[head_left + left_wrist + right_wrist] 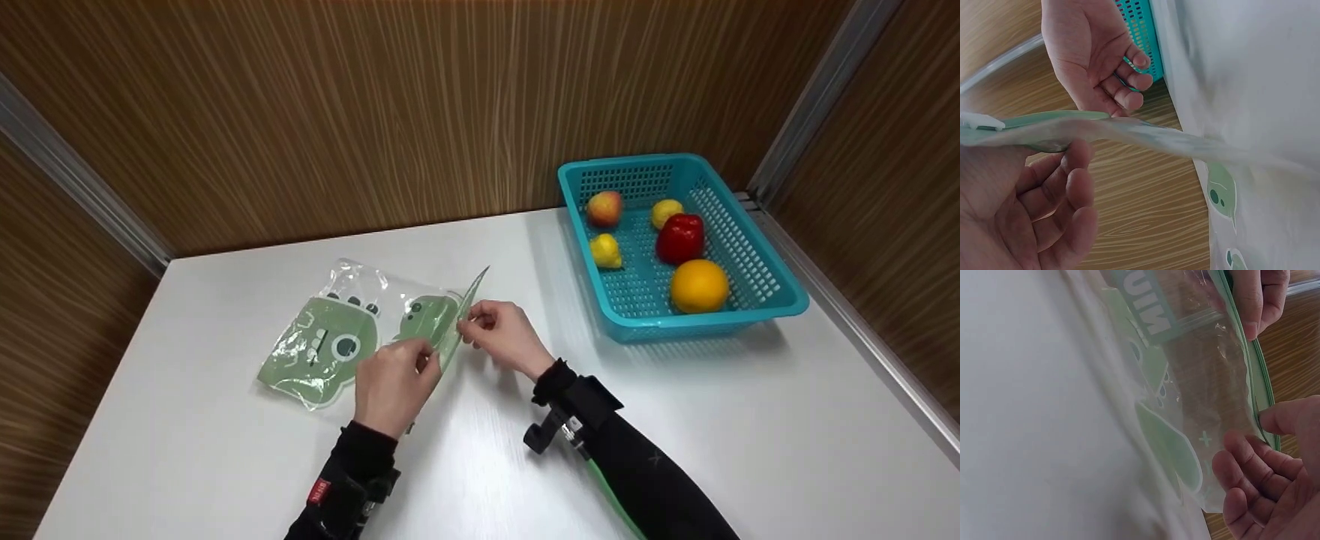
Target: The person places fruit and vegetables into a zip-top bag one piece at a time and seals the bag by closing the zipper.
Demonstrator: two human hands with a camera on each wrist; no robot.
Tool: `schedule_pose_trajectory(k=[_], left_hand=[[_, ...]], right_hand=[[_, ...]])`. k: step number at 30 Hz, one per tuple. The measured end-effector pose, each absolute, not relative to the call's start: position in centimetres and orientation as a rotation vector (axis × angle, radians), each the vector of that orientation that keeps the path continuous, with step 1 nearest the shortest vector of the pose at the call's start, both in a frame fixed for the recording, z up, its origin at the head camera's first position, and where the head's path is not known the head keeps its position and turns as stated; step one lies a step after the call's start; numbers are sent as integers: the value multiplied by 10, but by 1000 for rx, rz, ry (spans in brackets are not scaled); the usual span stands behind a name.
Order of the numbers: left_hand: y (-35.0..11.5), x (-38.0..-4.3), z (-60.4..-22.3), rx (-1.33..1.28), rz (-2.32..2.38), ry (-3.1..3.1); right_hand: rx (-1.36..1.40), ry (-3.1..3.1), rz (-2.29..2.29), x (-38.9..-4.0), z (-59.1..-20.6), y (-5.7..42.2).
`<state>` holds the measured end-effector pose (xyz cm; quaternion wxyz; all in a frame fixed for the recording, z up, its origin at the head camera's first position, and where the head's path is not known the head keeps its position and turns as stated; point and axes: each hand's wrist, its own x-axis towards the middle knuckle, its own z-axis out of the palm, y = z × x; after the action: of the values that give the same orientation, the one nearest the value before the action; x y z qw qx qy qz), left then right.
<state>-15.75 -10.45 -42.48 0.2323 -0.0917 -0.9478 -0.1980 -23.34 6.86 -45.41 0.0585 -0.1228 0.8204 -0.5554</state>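
A clear plastic zip bag (341,341) with green cartoon prints lies on the white table, its near-right edge raised. My left hand (394,382) pinches that green zip edge (1241,337) between thumb and fingers. Farther along the same edge, my right hand (502,334) pinches it by the corner, thumb against the green strip in the right wrist view. A white slider (979,121) shows on the strip at the left in the left wrist view. The bag's two sides look close together along the strip.
A teal basket (622,328) stands at the back right. It holds an orange (699,286), a red pepper (681,238), a peach (604,208) and two lemons, one at the left wall (606,251). Wood-grain panels (360,112) close off the back and sides.
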Motion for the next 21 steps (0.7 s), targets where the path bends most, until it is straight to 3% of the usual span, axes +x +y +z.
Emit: schedule_pose_trajectory(k=[21], left_hand=[[-127,-164,-408,-54,-710,-2059]], right_hand=[[-277,2469,-1748,-234,-451,72]])
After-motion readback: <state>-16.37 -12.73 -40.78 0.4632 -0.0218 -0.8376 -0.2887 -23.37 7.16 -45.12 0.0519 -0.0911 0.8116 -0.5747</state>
